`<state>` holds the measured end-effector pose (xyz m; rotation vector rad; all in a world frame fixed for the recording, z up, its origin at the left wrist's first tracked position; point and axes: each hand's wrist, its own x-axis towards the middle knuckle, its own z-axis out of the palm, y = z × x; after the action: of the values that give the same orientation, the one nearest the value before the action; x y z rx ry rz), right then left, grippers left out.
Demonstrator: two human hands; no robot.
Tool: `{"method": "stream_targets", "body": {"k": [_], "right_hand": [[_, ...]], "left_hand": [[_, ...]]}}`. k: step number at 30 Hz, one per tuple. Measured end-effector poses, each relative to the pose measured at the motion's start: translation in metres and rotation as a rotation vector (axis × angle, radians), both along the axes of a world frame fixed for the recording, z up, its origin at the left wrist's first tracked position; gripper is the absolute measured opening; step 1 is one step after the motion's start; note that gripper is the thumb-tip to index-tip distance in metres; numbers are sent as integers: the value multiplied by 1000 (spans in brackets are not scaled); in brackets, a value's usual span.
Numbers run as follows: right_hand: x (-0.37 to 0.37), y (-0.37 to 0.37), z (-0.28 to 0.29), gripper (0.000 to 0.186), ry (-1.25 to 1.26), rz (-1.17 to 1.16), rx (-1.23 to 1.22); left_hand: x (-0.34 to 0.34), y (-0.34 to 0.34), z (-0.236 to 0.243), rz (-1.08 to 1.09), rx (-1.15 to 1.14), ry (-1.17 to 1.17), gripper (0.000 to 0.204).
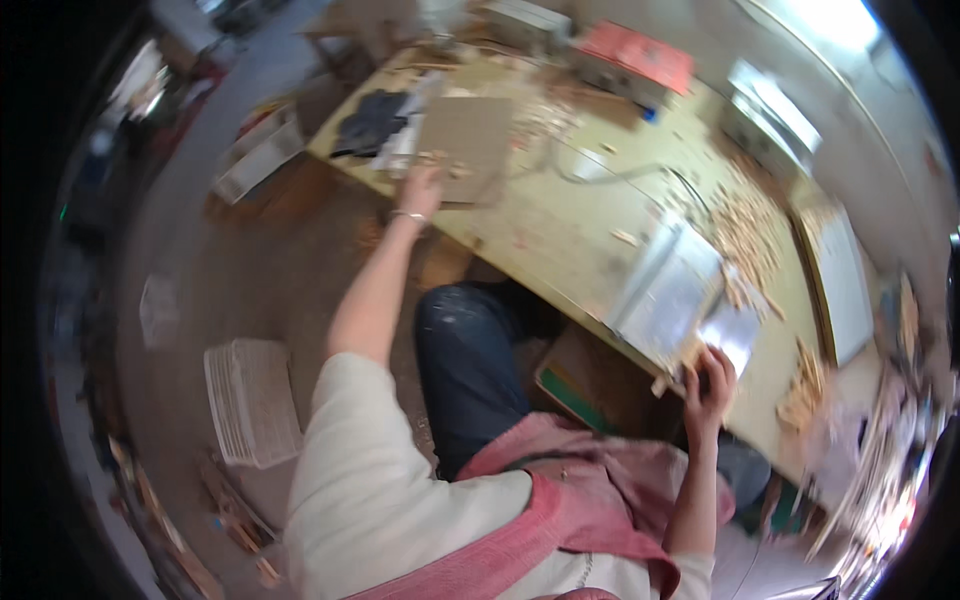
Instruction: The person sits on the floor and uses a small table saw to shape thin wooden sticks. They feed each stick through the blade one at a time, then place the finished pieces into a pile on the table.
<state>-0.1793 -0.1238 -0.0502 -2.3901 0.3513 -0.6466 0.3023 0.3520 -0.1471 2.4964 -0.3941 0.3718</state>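
Note:
My left hand point(422, 190) reaches to the near edge of a brown cardboard sheet point(480, 135) lying on the table. Small pale wooden pieces point(457, 170) lie on the sheet by its fingertips. Motion blurs these fingers, so their grip is unclear. At the table's front edge my right hand point(710, 388) is curled beside a shiny metal plate point(732, 332). A pale wooden piece point(690, 350) shows by its fingers; what lies inside them is hidden. To its left is a flat metal-topped fixture point(668, 290).
A heap of small wooden pieces point(745, 230) lies behind the metal fixture. A red-topped box point(635, 58) and a grey metal box point(770, 118) stand farther back. Dark gloves point(370, 122) lie at the table's left end. A white plastic basket point(252, 402) stands on the floor.

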Motion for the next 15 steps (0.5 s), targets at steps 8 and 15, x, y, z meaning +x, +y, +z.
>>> {"method": "stream_targets", "body": {"k": [8,15], "right_hand": [[6,0,14,33,-44,9,-43],[7,-3,14,30,-72,27,-57]], "left_hand": [[-88,-24,81,-126,-340,264,32],[-217,-159,165,-415,-575,379,26]]}}
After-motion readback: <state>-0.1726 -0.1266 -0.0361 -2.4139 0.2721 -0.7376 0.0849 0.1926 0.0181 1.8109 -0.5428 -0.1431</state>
